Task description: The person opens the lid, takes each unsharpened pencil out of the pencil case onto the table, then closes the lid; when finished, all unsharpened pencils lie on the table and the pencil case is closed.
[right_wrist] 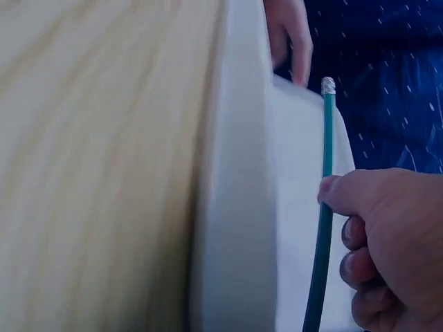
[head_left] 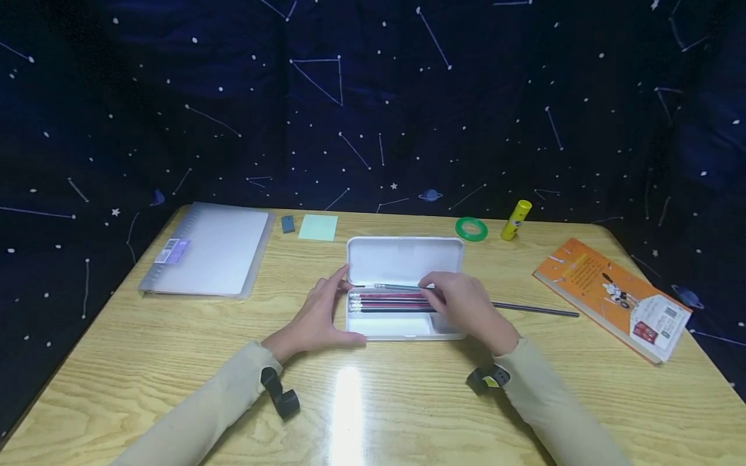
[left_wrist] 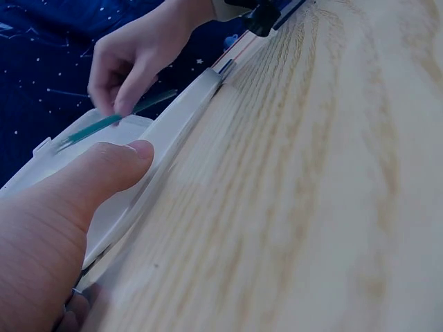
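A white pencil case (head_left: 405, 329) lies with its lid (head_left: 405, 259) raised on the table. Inside its tray are several dark and red pencils (head_left: 390, 301) side by side, ferrule ends to the left. My left hand (head_left: 315, 320) holds the case's left end, thumb along the front edge and fingers toward the hinge. Between thumb and fingers, my right hand (head_left: 463, 304) pinches a green pencil (right_wrist: 325, 145) above the tray's back edge. The pencil's silvery ferrule end points left, toward the left hand. The right hand hides part of the case's right end.
A long dark pencil-like stick (head_left: 539, 310) lies right of the case, near an orange book (head_left: 600, 281). Behind stand or lie a yellow glue stick (head_left: 515, 221), green tape roll (head_left: 460, 230), pale sticky notes (head_left: 318, 228) and blue eraser (head_left: 288, 224). A clear-covered notebook (head_left: 218, 252) is left.
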`<control>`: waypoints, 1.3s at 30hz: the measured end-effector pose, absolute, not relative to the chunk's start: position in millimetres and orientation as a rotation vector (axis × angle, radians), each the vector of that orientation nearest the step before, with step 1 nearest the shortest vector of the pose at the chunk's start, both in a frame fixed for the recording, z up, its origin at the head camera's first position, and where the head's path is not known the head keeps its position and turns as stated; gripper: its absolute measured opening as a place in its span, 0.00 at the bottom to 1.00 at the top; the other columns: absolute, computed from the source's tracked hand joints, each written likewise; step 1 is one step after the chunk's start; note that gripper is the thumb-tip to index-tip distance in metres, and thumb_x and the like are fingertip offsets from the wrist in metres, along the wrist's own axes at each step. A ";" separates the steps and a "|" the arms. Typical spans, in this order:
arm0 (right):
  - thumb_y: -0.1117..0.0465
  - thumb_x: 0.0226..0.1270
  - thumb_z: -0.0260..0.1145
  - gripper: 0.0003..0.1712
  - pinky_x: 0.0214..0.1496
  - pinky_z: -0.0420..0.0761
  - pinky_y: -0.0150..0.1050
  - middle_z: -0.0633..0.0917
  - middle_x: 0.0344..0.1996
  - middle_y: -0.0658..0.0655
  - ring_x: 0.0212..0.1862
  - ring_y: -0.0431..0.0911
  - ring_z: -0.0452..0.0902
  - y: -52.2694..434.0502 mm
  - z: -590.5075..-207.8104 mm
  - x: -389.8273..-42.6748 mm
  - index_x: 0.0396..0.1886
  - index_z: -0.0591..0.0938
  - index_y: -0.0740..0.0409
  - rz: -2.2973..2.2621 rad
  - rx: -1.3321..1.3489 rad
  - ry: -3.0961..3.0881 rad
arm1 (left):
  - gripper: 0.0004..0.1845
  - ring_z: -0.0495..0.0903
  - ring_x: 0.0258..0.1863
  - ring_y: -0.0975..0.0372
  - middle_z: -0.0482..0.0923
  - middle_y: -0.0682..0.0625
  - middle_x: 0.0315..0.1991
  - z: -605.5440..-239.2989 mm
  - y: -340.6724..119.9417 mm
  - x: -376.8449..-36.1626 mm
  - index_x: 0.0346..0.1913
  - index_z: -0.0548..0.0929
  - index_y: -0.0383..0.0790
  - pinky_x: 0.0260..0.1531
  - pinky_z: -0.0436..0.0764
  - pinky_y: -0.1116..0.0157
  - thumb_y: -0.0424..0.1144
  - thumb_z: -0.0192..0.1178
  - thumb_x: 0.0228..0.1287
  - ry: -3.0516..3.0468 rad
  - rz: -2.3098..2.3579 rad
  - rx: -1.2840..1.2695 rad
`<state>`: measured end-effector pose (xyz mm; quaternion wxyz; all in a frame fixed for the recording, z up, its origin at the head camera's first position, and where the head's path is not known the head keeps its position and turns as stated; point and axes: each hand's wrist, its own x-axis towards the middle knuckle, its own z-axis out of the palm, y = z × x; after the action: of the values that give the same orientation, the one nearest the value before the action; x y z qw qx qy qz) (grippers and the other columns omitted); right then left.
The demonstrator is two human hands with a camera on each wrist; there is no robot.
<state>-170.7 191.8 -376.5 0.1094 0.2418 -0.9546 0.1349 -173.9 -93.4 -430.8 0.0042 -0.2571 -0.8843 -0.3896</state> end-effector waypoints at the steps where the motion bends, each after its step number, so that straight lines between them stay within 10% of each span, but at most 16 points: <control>1: 0.58 0.64 0.67 0.08 0.24 0.66 0.31 0.81 0.22 0.47 0.22 0.37 0.66 198.8 -375.4 -169.6 0.40 0.85 0.55 0.413 0.693 -2.818 | 0.72 0.65 0.51 0.62 0.71 0.54 0.61 -431.0 -93.5 -173.9 0.77 0.45 0.46 0.55 0.67 0.59 0.60 0.79 0.29 -2.769 -1.221 -0.805; 18: 0.64 0.58 0.71 0.04 0.23 0.62 0.31 0.74 0.18 0.43 0.21 0.35 0.61 323.2 -386.3 -137.4 0.33 0.86 0.56 0.422 0.506 -2.862 | 0.72 0.65 0.50 0.63 0.71 0.55 0.60 -431.8 -94.5 -174.9 0.77 0.46 0.45 0.54 0.68 0.59 0.61 0.79 0.28 -2.776 -1.201 -0.790; 39: 0.69 0.58 0.67 0.11 0.22 0.59 0.32 0.68 0.15 0.47 0.20 0.39 0.59 334.4 -393.5 -152.4 0.42 0.84 0.62 0.475 0.444 -2.973 | 0.72 0.65 0.52 0.61 0.71 0.54 0.61 -433.3 -93.0 -174.0 0.77 0.46 0.46 0.56 0.68 0.57 0.62 0.78 0.29 -2.774 -1.216 -0.792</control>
<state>-152.4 334.4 -393.5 0.0490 0.1458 -0.9757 0.1560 -174.0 -93.0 -433.3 0.0056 -0.2529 -0.8860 -0.3885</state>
